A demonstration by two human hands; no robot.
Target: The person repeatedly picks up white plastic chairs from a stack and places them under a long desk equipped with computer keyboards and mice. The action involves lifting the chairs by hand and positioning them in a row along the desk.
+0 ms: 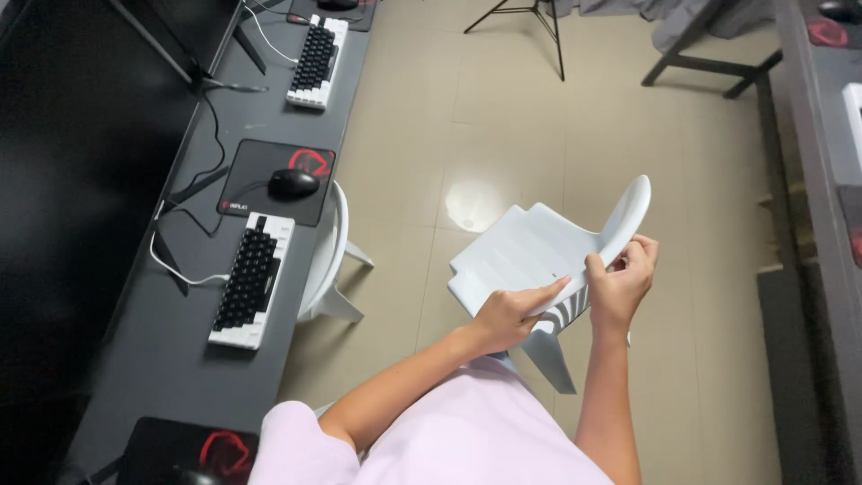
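White plastic chair (530, 251) sits at centre frame, turned so its seat faces up toward the camera and its backrest swings off toward two o'clock, legs splayed on the tiled floor (503, 117) below. Both hands are on it: the left hand (507, 316) lies fairly flat, fingers spread along the near edge of the seat, more a press than a clamp; the right hand (621, 280) is curled shut around the rim where seat meets backrest, thumb on top. That's the weak point as I read it: one real grip, one palm. If the chair is lifted or swung from here, the load hangs off the right hand alone, and smooth plastic could twist out and drop leg-first onto the tile, or pinch fingers against the backrest curve. Out at nine o'clock a second white chair (328, 260) is tucked under the dark desk (180, 350), close enough that a wide swing could clip it. On that desk: a keyboard (251, 278), a mouse (294, 183) on its pad, trailing cables, another keyboard at eleven. A tripod's (530, 27) legs stand at twelve o'clock, well apart, but a shove that way could catch them. Whether the chair's legs all touch the floor, I cannot tell.
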